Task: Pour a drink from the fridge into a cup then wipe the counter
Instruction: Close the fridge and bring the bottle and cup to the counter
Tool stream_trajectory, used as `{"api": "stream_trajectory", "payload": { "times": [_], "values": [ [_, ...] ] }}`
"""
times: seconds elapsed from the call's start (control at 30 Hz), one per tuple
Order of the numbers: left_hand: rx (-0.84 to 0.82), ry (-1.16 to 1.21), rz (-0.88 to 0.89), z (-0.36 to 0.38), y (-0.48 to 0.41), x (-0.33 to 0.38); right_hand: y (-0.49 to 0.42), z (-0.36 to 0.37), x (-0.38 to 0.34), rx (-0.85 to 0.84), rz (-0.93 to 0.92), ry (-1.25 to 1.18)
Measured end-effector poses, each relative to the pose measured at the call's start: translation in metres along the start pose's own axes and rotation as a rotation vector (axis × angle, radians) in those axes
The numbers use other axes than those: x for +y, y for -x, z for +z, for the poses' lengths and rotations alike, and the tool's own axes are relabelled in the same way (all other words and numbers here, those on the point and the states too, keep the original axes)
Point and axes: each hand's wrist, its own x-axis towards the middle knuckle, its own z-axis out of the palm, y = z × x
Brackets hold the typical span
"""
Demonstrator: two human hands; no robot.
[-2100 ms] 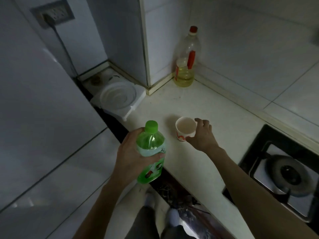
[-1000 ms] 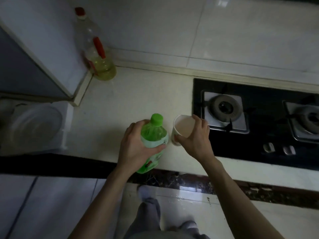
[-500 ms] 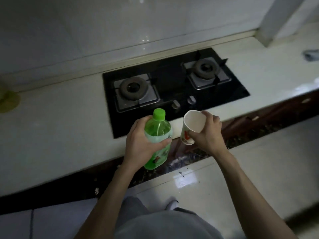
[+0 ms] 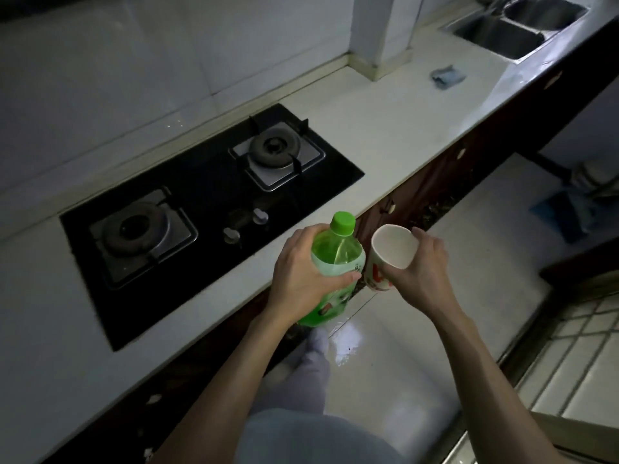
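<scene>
My left hand (image 4: 299, 277) grips a green plastic bottle (image 4: 335, 259) with a green cap on, held upright off the counter's front edge. Right beside it, my right hand (image 4: 420, 272) holds a white paper cup (image 4: 390, 252) with a red print, tilted so its empty-looking mouth faces the camera. Both are in the air over the floor, just in front of the white counter (image 4: 395, 128). A grey-blue cloth (image 4: 447, 77) lies on the counter far right, near the sink.
A black two-burner gas hob (image 4: 207, 202) is set into the counter to the left of my hands. A steel sink (image 4: 516, 25) sits at the top right. A white pillar (image 4: 378, 31) rises behind the counter. Glossy floor tiles lie below.
The cup has been lifted off the counter and carried with the bottle to the right along the counter, past the hob. The oil bottle and fridge have left the view; the sink and cloth have appeared.
</scene>
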Motion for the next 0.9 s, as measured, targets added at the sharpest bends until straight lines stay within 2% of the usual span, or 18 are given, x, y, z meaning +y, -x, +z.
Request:
{"api": "stream_trajectory", "payload": {
  "times": [0.17, 0.47, 0.9],
  "values": [
    [-0.054, 0.007, 0.032, 0.035, -0.046, 0.007, -0.037, -0.014, 0.025, 0.014, 0.053, 0.020],
    [-0.085, 0.041, 0.054, 0.107, -0.178, 0.034, -0.164, -0.058, 0.048, 0.023, 0.101, 0.060],
    [-0.202, -0.008, 0.162, 0.196, -0.308, 0.098, -0.290, -0.128, 0.098, 0.151, 0.126, 0.078]
  ]
}}
